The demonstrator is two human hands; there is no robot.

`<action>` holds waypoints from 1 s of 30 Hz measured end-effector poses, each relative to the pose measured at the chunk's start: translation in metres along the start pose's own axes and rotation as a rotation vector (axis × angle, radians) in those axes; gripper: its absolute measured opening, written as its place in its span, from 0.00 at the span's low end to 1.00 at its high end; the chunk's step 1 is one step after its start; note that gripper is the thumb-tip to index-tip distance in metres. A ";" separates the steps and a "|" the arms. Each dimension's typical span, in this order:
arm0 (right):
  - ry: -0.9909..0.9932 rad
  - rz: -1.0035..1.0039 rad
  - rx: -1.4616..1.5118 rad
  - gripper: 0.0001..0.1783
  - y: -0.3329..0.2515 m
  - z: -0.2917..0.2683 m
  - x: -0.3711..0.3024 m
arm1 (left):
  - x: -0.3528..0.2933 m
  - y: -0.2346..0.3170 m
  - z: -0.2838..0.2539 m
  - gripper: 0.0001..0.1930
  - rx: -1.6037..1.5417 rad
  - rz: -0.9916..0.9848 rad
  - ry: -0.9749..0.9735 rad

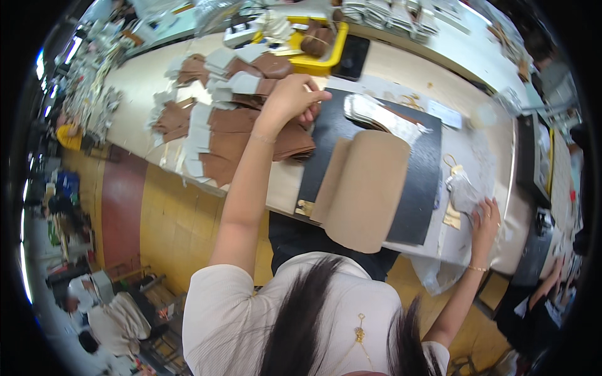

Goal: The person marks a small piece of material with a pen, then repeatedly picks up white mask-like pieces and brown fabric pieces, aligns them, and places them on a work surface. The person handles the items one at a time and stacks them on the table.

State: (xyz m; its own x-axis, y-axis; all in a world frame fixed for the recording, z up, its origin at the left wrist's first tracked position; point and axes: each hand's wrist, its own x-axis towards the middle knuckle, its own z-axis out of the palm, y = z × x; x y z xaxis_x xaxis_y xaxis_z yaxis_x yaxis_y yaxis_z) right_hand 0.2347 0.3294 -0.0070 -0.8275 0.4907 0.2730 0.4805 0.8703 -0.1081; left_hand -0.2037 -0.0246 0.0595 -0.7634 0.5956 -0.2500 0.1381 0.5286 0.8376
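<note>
**Left hand on the brown stack, right hand on a clear bag**

At the far left of the tabletop point(144, 78) lie scattered brown leather pieces point(172, 119), many with white paper pieces point(199, 128) tucked among them. Just right of these, the left hand point(290, 100) reaches out over a stack of brown pieces point(295, 141), its fingers curled down and touching the top of the stack near its far edge; whether it actually pinches a piece cannot be told. Behind the hand sits a yellow tray point(326, 56) holding more brown items.

Further right, a black mat point(420, 188) lies on the tabletop, with a large tan sheet point(364, 194) spread over it and hanging past the near edge. A shiny silvery strip point(382, 119) rests on the mat's far part.

At the right, the right hand point(486, 219) lies with fingers spread, mostly open, fingertips touching a clear plastic bag point(463, 191) beside a small tan tag point(451, 216).
</note>
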 end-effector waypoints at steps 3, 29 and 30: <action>-0.065 -0.024 -0.149 0.13 -0.007 -0.006 0.005 | -0.045 -0.048 -0.057 0.19 0.139 -0.049 0.542; 0.064 0.261 1.130 0.08 -0.127 -0.046 0.030 | -0.145 -0.163 -0.100 0.11 0.277 -0.352 0.736; 0.052 0.262 1.150 0.08 -0.130 -0.045 0.031 | -0.151 -0.163 -0.103 0.11 0.124 -0.337 0.642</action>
State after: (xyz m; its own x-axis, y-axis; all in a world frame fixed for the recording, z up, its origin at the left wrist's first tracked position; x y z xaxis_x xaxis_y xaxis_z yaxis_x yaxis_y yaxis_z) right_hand 0.1595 0.2299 0.0590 -0.7171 0.6805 0.1503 0.0676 0.2825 -0.9569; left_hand -0.1764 -0.2629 0.0109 -0.9910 -0.0624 -0.1187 -0.1278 0.7080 0.6945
